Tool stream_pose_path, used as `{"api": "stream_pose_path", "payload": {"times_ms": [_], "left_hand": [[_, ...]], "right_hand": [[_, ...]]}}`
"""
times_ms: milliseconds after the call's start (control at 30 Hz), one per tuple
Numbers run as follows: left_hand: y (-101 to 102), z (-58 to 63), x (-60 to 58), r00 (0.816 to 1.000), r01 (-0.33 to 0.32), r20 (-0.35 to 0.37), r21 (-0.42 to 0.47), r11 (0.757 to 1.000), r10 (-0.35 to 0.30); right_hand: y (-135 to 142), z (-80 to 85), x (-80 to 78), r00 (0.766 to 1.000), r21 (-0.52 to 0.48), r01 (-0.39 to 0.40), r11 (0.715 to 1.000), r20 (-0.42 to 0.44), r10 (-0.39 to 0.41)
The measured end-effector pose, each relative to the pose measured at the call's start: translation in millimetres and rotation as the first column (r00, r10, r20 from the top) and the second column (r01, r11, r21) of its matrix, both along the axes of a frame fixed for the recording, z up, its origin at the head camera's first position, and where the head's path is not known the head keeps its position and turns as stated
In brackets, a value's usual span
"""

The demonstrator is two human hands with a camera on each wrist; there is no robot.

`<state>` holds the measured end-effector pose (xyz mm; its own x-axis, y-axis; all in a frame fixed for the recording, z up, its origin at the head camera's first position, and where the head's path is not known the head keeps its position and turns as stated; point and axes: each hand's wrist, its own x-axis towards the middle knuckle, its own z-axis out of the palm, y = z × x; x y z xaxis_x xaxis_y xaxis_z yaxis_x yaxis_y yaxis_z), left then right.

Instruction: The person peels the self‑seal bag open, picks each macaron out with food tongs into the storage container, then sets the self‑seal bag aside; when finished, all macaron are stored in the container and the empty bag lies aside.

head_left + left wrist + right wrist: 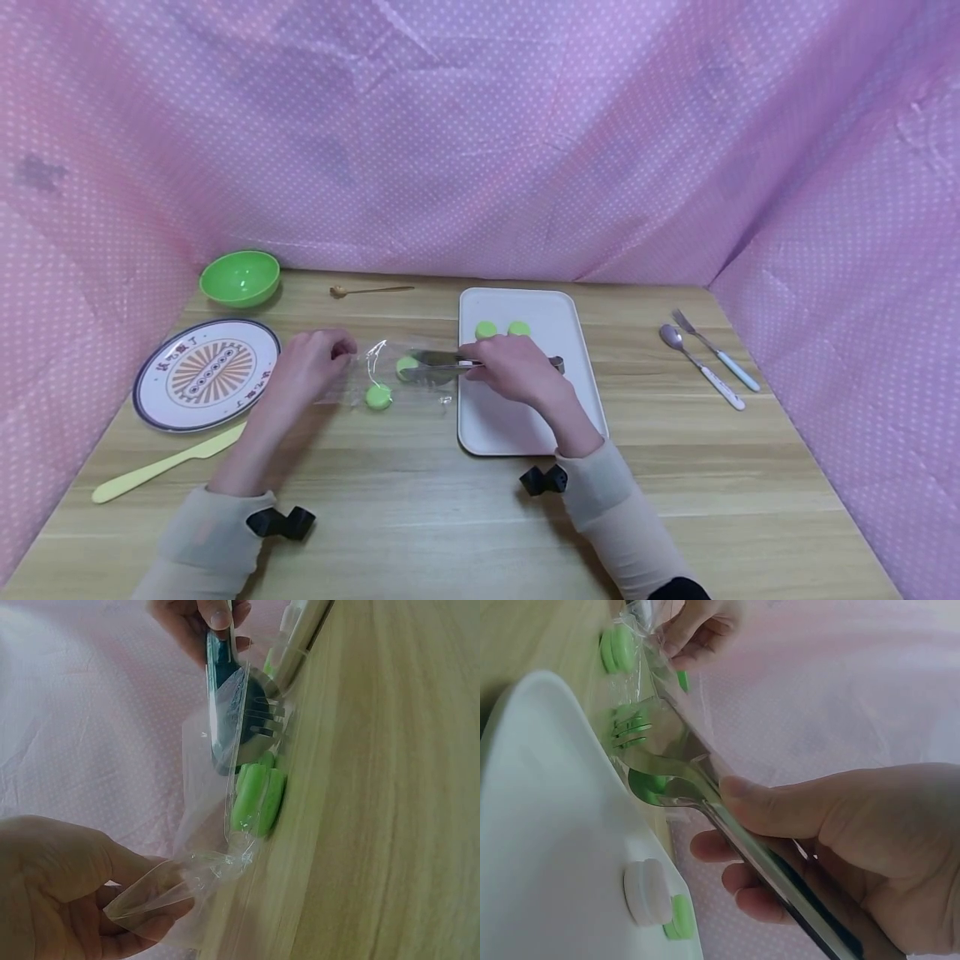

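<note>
My left hand point(307, 367) pinches the edge of a clear plastic bag point(206, 765) that lies on the table. Green macarons are inside; one green macaron point(378, 397) sits near the bag's front edge. My right hand point(517, 371) grips metal serving tongs point(739, 840), one end forked and the other spoon-shaped. The tong tips reach into the bag's mouth, beside another green macaron point(407, 367). Under my right hand is a white tray point(480, 429) with two green macarons point(486, 330) near its far end. A white macaron point(646, 892) shows on it in the right wrist view.
At the left stand a green bowl point(240, 279) and a patterned plate point(258, 333), with a pale yellow knife point(157, 471) in front. A small gold spoon point(371, 290) lies at the back. To the right are a spoon point(701, 367) and a fork point(716, 350).
</note>
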<state>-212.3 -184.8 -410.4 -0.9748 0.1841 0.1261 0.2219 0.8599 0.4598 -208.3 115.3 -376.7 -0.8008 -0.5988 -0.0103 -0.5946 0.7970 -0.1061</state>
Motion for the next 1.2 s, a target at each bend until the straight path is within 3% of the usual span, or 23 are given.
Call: {"api": "stream_pose_path", "payload": {"times_ms": [733,933,1200], "left_hand": [[0.5,1.3,0.2,0.999,-0.004,0.038,-0.001,1.000,0.004],[1.0,0.1,-0.1,1.000,-0.010,0.024,-0.006,1.000,0.010],[-0.4,-1.9,-0.1,1.000,-0.013,0.025,-0.008,1.000,0.014]], "right_hand": [[7.5,-0.6,0.3,1.000,-0.021,0.011,1.000,-0.010,-0.011],[40.4,6.9,4.0,0.998,-0.079,0.058,0.995,-0.023,-0.060],[121.0,13.6,9.6,0.982,-0.156,0.187,0.970,0.021,-0.186]]}}
